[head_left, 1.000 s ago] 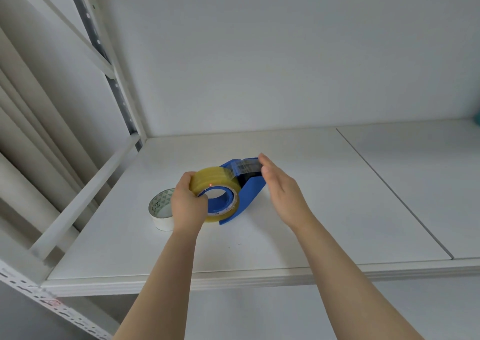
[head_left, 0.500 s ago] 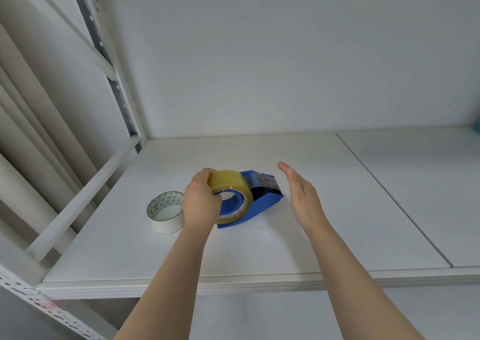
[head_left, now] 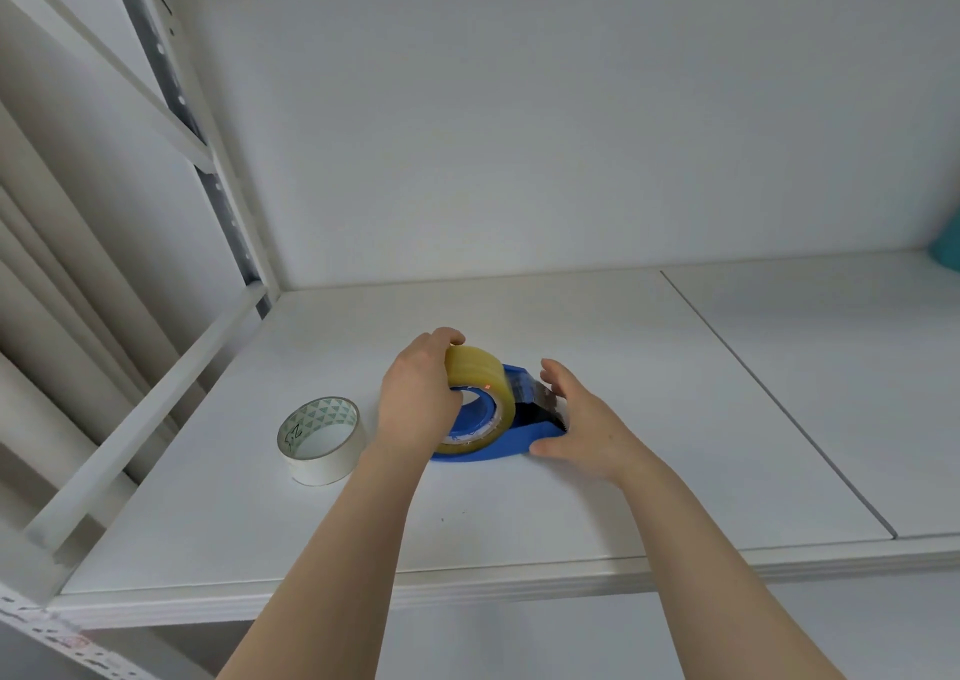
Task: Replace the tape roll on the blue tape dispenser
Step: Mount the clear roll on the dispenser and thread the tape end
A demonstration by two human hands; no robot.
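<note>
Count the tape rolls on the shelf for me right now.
2. A yellowish roll sits on the blue dispenser, gripped by the left hand. A white roll lies flat on the shelf, left of that hand. None other visible.

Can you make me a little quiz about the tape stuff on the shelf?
1. True or false: the white tape roll sits on the blue tape dispenser.
2. Which hand grips the yellowish tape roll? A) left hand B) right hand
3. Fill in: the dispenser rests on the white ____.

Key: 1 false, it lies on the shelf beside the dispenser. 2 A; the right hand steadies the dispenser. 3 shelf.
</note>
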